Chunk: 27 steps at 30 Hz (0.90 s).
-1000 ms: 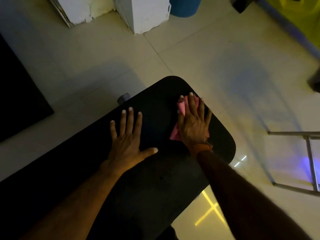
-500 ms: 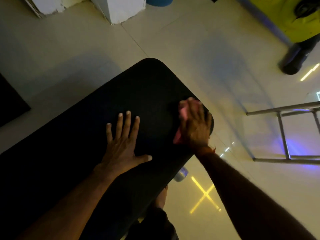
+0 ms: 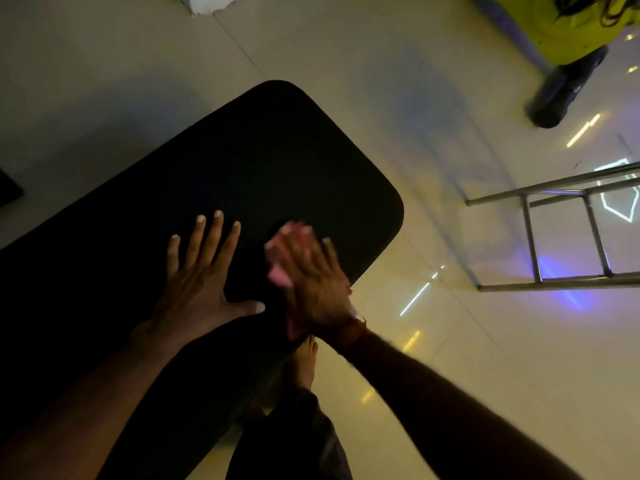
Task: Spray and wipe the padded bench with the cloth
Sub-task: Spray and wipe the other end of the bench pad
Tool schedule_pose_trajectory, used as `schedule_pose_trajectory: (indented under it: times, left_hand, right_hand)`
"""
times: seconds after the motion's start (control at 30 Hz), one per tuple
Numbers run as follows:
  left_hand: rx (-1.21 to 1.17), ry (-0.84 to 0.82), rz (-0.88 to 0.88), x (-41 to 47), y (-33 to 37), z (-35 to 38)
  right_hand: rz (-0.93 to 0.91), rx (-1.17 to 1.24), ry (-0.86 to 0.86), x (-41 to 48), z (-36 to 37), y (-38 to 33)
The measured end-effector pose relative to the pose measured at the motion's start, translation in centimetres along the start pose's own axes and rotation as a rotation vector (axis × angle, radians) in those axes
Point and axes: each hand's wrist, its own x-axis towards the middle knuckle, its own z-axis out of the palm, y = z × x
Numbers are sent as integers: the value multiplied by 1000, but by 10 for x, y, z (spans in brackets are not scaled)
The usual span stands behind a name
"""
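The black padded bench (image 3: 277, 161) runs from lower left to its rounded end at upper centre. My left hand (image 3: 197, 282) lies flat on the pad with fingers spread and nothing in it. Just to its right, my right hand (image 3: 311, 282) presses a pink cloth (image 3: 278, 273) onto the pad near the bench's right edge; the hand is motion-blurred and covers most of the cloth. No spray bottle is in view.
A metal frame (image 3: 554, 237) stands on the tiled floor to the right. A black cylinder (image 3: 564, 91) and yellow equipment (image 3: 575, 26) are at the upper right. My bare foot (image 3: 304, 362) shows beside the bench's near edge. A white pillar base (image 3: 207, 5) is at the top.
My right hand has slid the pink cloth back along the pad, from the bench's right corner towards my left hand. The left hand stayed flat. The view shifted.
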Motion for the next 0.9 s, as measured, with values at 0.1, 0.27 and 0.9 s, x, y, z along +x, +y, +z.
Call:
schedule_pose_trajectory:
  times: [0.1,0.27,0.9]
  left_hand:
    - [-15,6,-29,-15,-11,0]
    - [-15,54,-159,-26,-36,-3]
    - [-143,172,-376,-61,-92,2]
  right_hand:
    - [-9,1,49,36,-11,29]
    - [233,115,81,96,-9,-20]
    - [-89,-20,-1,218,9,-119]
